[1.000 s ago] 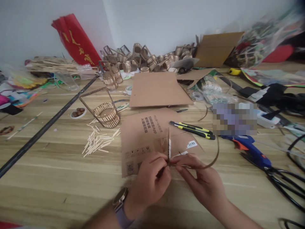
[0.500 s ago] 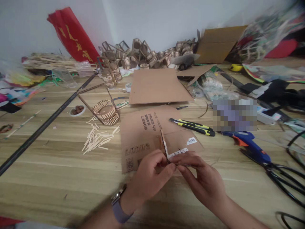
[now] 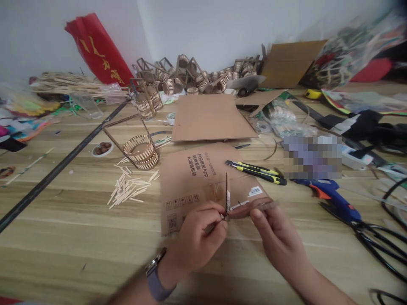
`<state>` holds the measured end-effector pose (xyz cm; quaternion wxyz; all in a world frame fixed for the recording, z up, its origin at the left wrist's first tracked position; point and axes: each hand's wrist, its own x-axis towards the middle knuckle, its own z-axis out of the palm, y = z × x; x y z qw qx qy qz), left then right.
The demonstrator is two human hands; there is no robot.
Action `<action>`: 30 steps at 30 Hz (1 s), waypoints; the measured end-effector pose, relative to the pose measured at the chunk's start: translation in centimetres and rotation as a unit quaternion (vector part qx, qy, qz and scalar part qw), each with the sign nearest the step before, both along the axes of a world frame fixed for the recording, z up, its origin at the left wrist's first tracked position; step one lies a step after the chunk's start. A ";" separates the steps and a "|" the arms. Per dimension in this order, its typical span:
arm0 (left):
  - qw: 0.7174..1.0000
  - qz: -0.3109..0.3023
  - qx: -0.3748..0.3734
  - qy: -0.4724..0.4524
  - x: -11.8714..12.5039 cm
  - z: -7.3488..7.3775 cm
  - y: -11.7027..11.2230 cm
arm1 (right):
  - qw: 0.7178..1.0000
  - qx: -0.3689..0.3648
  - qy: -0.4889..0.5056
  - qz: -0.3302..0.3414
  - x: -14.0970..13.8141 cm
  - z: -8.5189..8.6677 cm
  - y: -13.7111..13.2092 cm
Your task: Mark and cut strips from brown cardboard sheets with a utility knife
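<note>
Strip (image 3: 227, 190) pinched upright in left hand (image 3: 200, 237).

Pale grey walls (image 3: 222, 25) and corner (image 3: 145, 31) behind a wood-grained table (image 3: 79, 241).

Here's the left hand (image 3: 199, 237), low and near the middle, back facing up, fingers (image 3: 210, 212) curled inward, thumb and forefinger closed in a tight pinch. Behind it the left wrist (image 3: 168, 269) runs into the left forearm (image 3: 135, 288), slanting in from the bottom edge. And facing it, just beside, the right hand (image 3: 282, 235)! Looser, this one: forefinger stretched toward that pinch, right thumb (image 3: 262, 226) pointing forward and a little inward, fingertips slightly blurred. The right wrist (image 3: 302, 267) lies nearly straight, in line with the right forearm (image 3: 327, 290) angling in from the lower right.
</note>
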<state>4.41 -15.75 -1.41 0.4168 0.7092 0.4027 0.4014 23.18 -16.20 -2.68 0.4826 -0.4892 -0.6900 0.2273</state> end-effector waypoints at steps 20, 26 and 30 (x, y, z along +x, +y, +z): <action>0.999 -0.008 0.038 0.007 0.1 -0.1 -0.2 | 0.995 0.075 -0.062 0.020 -0.3 0.0 -0.3; 0.999 -0.027 -0.004 -0.019 0.0 0.0 0.1 | 0.999 0.036 0.008 0.010 -0.4 0.3 -0.2; 0.997 -0.014 -0.073 -0.008 0.1 -0.4 0.3 | 0.994 0.103 -0.032 0.030 -0.7 0.4 -0.3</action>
